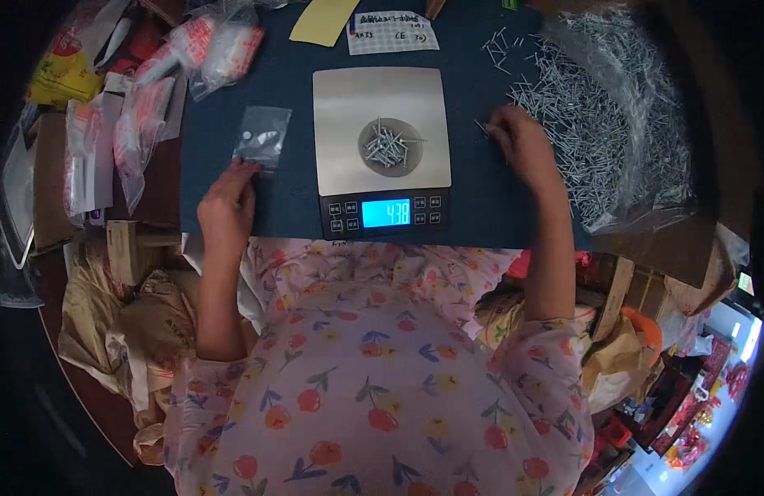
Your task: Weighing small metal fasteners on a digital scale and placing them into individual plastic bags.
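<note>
Nine o'clock, left hand [226, 198] pinches flat clear plastic bag [268, 132], likely steadying it; three o'clock, right hand [521, 147] at slim silver screw [480, 126], grip unclear.

On the worktop [473, 211], a bag [270, 131] lay just ahead of the left fingers [245, 168], touching them; packets [225, 54] lay farther ahead, to their left. Between these and the right fingers [499, 132] stood a scale [380, 93] with a dish [413, 135] on it, and screws [384, 149] lay in the dish. A single screw [480, 126] was just left of the right fingers. Loose screws [498, 54] lay ahead of them, a screw heap [593, 124] spread to their right, and a note [394, 41] lay beyond the scale, ahead of both hands' fingers.
</note>
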`<state>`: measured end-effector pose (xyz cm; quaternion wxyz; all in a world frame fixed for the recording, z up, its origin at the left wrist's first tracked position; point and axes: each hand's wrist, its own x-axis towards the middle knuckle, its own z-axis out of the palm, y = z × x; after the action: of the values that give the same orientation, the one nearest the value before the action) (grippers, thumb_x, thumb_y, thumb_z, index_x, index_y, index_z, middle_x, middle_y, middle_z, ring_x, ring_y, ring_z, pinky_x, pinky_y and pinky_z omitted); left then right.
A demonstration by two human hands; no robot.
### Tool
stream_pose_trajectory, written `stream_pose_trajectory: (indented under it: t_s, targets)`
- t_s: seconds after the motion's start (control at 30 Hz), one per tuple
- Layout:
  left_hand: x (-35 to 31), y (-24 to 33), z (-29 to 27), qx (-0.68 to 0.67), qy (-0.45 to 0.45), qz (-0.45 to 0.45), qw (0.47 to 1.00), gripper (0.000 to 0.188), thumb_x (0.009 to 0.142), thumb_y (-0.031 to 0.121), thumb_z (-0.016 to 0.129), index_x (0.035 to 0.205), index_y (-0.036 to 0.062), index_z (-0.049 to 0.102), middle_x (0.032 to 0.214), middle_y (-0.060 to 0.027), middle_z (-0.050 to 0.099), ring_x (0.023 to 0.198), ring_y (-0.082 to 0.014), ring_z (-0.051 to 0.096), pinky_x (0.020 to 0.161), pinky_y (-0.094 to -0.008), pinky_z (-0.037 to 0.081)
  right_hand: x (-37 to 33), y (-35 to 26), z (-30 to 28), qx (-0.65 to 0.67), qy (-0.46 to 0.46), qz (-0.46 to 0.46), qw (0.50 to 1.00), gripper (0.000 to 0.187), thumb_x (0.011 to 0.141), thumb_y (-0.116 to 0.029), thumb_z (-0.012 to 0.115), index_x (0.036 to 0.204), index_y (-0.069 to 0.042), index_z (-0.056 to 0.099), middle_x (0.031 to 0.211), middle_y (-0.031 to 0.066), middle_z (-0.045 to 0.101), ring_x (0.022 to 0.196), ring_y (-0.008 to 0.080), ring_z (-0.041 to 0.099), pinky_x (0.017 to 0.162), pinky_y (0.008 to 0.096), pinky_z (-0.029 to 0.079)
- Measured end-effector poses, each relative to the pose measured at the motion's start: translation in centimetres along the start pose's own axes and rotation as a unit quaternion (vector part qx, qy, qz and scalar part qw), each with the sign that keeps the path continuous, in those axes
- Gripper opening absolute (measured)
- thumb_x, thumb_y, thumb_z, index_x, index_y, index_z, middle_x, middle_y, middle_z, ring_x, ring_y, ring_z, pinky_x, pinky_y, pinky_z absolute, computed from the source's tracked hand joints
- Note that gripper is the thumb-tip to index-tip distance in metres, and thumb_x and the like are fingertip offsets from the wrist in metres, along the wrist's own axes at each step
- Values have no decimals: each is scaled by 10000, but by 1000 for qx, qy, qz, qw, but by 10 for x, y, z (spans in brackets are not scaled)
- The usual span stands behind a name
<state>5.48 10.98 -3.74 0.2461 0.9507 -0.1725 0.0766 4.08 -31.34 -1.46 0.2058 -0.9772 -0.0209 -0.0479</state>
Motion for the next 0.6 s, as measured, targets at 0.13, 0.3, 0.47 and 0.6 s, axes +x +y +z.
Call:
stream_pose_trajectory:
  t_s: [0.13,0.3,0.47,0.6]
  targets:
    - [1,8,5,-17,34,9,999,192,775,-33,608,946,37,661,970,-137,667,928,-294,642,782,-370,506,-4,3,-10,31,-6,71,997,125,845,-94,623,929,-11,581,814,149,625,754,305,621,681,349,477]
    - [1,12,4,-45,28,11,999,177,789,-23,622,951,29,669,949,-133,662,897,-294,633,764,-347,502,8,-45,-16,210,-37,58,975,145,873,-105,626,981,-14,595,839,66,648,734,113,605,664,262,479]
    - [5,18,12,-38,24,46,998,160,797,-36,607,932,23,669,902,-127,632,869,-307,591,764,-351,475,17,-100,-8,291,-64,-21,954,175,867,-114,640,1015,-23,614,882,36,654,730,99,605,668,244,486]
    - [2,17,2,-62,70,47,995,146,795,-34,617,920,22,668,895,-127,627,869,-300,593,758,-334,471,16,-72,-13,222,20,26,975,180,853,-116,652,1013,-39,628,903,63,663,738,126,623,671,264,497]
